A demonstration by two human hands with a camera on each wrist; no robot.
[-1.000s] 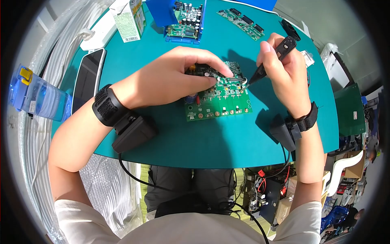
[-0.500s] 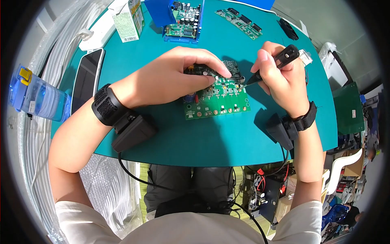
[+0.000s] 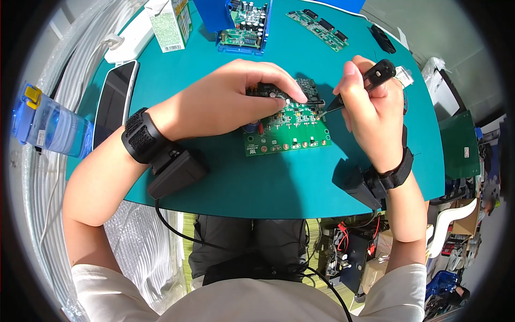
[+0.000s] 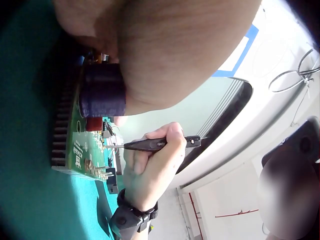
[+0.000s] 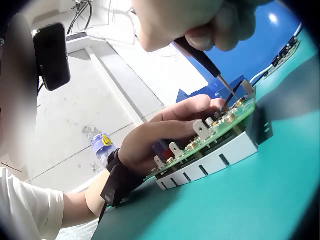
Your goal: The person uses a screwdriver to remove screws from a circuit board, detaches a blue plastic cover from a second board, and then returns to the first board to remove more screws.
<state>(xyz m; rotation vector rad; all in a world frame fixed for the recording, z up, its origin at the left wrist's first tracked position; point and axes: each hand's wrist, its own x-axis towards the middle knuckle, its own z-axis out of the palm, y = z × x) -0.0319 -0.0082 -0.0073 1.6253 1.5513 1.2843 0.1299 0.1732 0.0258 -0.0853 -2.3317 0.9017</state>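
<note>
The green circuit board lies on the teal table in the head view. In the right wrist view the board sits on a finned metal base. My left hand grips the board's upper left part, thumb and index finger over its components; its palm hides that side. My right hand holds a black pen-shaped tool, tilted down-left, its thin metal tip at the board's right side. The right wrist view shows the tool's shaft reaching the components; whether it touches is unclear.
A blue-framed board, a second green board and a carton stand at the back. A phone and water bottle are left. A black object lies back right.
My right hand and the tool have come down slightly, with the tool's handle tilting flatter. My left hand has stayed on the board.
</note>
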